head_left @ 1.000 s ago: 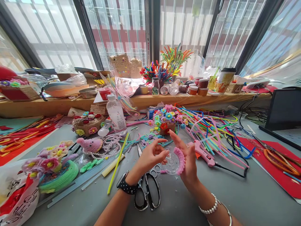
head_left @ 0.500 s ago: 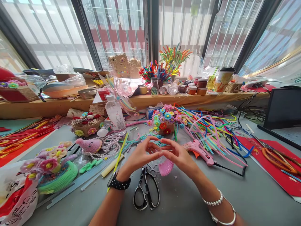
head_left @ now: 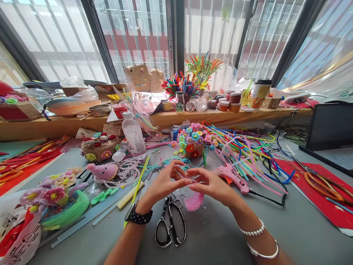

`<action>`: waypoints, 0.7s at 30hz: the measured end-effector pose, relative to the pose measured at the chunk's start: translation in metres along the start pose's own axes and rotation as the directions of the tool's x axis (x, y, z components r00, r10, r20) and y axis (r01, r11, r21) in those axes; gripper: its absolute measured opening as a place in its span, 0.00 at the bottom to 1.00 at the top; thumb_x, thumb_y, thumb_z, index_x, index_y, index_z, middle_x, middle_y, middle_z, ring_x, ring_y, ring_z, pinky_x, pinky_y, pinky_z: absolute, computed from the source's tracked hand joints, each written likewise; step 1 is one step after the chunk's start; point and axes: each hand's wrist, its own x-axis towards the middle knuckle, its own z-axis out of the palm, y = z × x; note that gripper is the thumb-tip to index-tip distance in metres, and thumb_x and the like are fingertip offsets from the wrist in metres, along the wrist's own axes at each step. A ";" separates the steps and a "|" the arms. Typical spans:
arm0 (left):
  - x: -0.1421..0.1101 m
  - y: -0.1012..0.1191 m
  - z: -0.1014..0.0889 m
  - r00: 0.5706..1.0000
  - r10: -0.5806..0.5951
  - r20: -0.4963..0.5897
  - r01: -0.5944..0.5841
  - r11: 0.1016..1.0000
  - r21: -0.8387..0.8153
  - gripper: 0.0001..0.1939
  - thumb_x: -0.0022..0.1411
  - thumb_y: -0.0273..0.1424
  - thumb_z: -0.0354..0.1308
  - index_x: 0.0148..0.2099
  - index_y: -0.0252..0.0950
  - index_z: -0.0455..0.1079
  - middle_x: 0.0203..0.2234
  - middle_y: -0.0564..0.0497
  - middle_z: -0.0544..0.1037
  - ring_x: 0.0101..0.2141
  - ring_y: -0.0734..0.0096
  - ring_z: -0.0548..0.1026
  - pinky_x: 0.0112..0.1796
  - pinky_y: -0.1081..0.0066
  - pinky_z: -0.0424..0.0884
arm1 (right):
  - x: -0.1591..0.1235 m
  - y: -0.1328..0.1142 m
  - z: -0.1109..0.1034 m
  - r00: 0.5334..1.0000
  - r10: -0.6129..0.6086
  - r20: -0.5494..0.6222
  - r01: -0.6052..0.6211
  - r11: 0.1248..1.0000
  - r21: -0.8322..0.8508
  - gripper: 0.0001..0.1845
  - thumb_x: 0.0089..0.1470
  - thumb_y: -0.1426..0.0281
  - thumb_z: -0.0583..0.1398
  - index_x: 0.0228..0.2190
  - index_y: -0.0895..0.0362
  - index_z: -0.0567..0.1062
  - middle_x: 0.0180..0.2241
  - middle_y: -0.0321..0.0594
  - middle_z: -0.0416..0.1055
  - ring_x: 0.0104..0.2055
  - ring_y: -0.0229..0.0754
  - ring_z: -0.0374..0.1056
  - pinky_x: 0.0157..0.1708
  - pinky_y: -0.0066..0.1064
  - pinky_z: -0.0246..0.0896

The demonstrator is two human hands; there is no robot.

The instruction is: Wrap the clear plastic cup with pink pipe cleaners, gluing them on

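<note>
Between my two hands is a see-through piece with a scalloped, fuzzy pink edge [head_left: 194, 202]; its upper part is hidden behind my fingers. My left hand [head_left: 167, 184] is curled around its left side, thumb stretched toward the middle. My right hand [head_left: 213, 187] bends around the right side, fingers over the pink edge and meeting the left fingertips. Just below, black-handled scissors [head_left: 178, 224] lie on the grey table. To the right of my right hand rests a pink glue gun [head_left: 233, 176] with a black cord.
A flower-covered basket [head_left: 193, 149] stands behind my hands, beside a pile of colourful pipe cleaners [head_left: 245, 147]. Left are a bottle [head_left: 134, 134], pearl strings [head_left: 132, 171], a pink crocheted figure [head_left: 103, 172] and glue sticks [head_left: 82, 223]. A laptop [head_left: 331, 129] sits right.
The pink-edged piece has tilted and dropped slightly, so more of its fuzzy edge shows. My right fingers have shifted a little lower. The whole view has moved slightly.
</note>
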 end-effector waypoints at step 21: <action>0.001 0.002 -0.013 0.952 -0.096 -0.289 0.115 0.992 0.049 0.22 0.51 0.50 0.52 0.31 0.34 0.67 0.24 0.53 0.72 0.31 0.67 0.73 0.36 0.68 0.66 | 0.010 0.010 -0.004 0.789 -0.165 -0.591 0.202 0.979 -0.003 0.15 0.47 0.56 0.59 0.26 0.57 0.71 0.42 0.45 0.70 0.46 0.46 0.65 0.42 0.35 0.62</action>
